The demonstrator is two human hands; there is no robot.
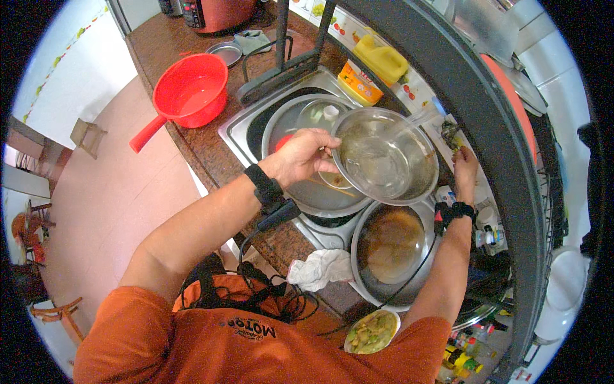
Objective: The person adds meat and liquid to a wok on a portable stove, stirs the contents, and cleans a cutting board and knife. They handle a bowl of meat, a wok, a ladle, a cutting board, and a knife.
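My left hand (pixel 307 156) grips the rim of a metal bowl (pixel 383 156), tilted beneath a stream from the faucet (pixel 422 117). Some water lies in the bowl's bottom. At the faucet's base, my right hand (pixel 465 165) has its fingers on or beside a small tap handle (pixel 451 134); the exact contact is hard to tell. Under the bowl, a large metal basin (pixel 297 192) sits in the sink (pixel 240 132), with smaller dishes and something red inside. A second metal basin (pixel 360 269) holds brownish water.
A red plastic dipper (pixel 192 93) stands on the granite counter (pixel 192 144). A yellow jug (pixel 381 60) is behind the sink. A white cloth (pixel 321 269) and a plate of food (pixel 371 331) lie nearer me. A black metal rack (pixel 499 91) arches over the right side.
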